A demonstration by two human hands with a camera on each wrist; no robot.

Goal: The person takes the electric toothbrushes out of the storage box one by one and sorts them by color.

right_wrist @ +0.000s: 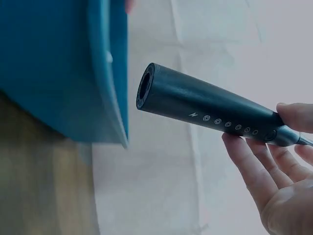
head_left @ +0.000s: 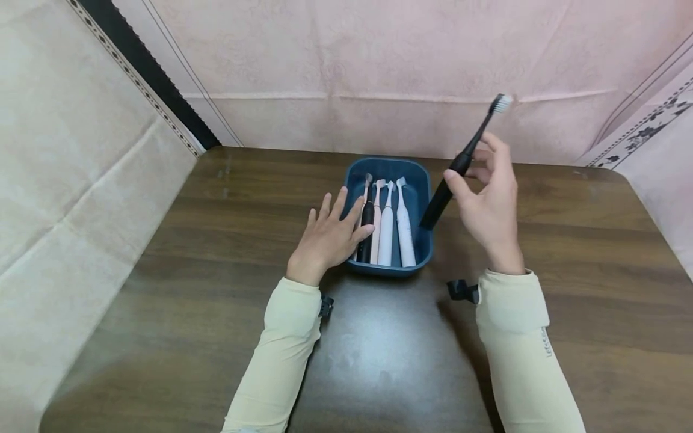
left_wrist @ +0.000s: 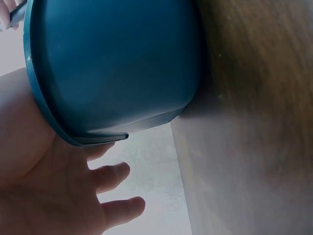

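Observation:
My right hand (head_left: 489, 192) pinches a black electric toothbrush (head_left: 460, 162) between thumb and fingers, its bristles up and its base low beside the right rim of a blue bin (head_left: 425, 255). In the right wrist view the handle (right_wrist: 210, 103) shows a row of small icons, and its round base faces the bin. My left hand (head_left: 330, 237) lies at the bin's left rim with fingers spread and straight. Inside the bin lie a black toothbrush (head_left: 366, 231), a pink toothbrush (head_left: 376, 222) and white toothbrushes (head_left: 403, 225), heads toward the far end. The left hand partly covers another brush at the left side.
The bin stands on a brown wooden table (head_left: 216, 313) near its far edge. Pale pink cloth (head_left: 406, 54) hangs behind the table, and a light cloth (head_left: 65, 180) hangs on the left. Both wrists carry small black camera mounts (head_left: 462, 290).

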